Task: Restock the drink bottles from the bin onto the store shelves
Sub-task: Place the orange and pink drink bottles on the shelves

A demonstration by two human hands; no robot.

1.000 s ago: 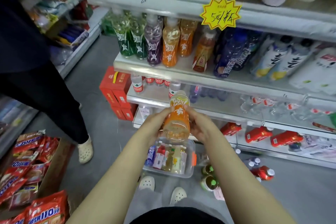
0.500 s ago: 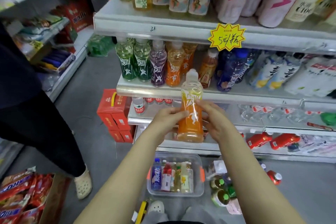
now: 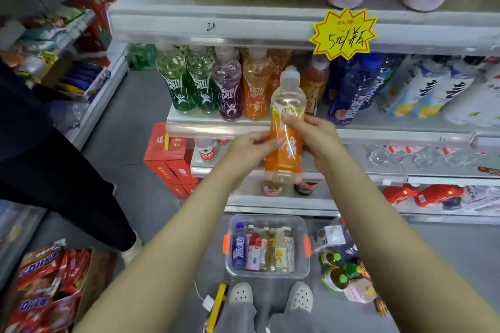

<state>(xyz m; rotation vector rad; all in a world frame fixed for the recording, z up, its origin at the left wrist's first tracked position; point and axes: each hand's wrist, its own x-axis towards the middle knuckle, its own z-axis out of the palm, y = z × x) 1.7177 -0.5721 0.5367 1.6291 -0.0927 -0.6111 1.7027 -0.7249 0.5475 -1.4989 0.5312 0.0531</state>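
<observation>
Left hand (image 3: 251, 147) and right hand (image 3: 315, 134) both grasping upright orange drink bottle (image 3: 286, 127), held before shelf (image 3: 216, 127) of matching bottles, clear bin (image 3: 266, 247) on floor below

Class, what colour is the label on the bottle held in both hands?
Orange with white markings, on the held bottle; head view.

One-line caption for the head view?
Both hands, left hand and right hand, hold an orange-label bottle upright before matching shelf bottles.

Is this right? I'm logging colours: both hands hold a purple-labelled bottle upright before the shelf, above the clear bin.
Not quite. The head view shows the bottle in the left hand and right hand has an orange label, not purple. It is upright before the shelf, above the clear bin.
</observation>
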